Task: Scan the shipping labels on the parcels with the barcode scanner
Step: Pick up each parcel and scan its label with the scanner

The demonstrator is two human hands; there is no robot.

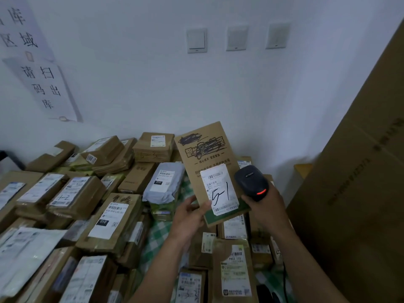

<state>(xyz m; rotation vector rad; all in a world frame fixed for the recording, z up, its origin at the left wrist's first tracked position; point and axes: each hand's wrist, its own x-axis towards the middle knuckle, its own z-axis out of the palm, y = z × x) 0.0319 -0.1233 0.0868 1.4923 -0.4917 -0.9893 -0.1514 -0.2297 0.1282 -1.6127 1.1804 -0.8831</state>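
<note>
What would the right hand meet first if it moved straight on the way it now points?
Probably the flat brown parcel that the left hand holds up, near its white label: the right hand aims the scanner up-left at it. Depth is unclear.

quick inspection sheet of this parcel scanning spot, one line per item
surface: green checked cloth, mostly covered
job's things: brown envelope held upright, its label facing the camera; black scanner beside it, red light lit
clutter: piled parcels, left and front
grippers: left hand holds the envelope's lower edge; right hand grips the scanner
cables: dark cable below the right forearm
surroundings: white wall, three switches, paper signs, big carton on the right
</note>
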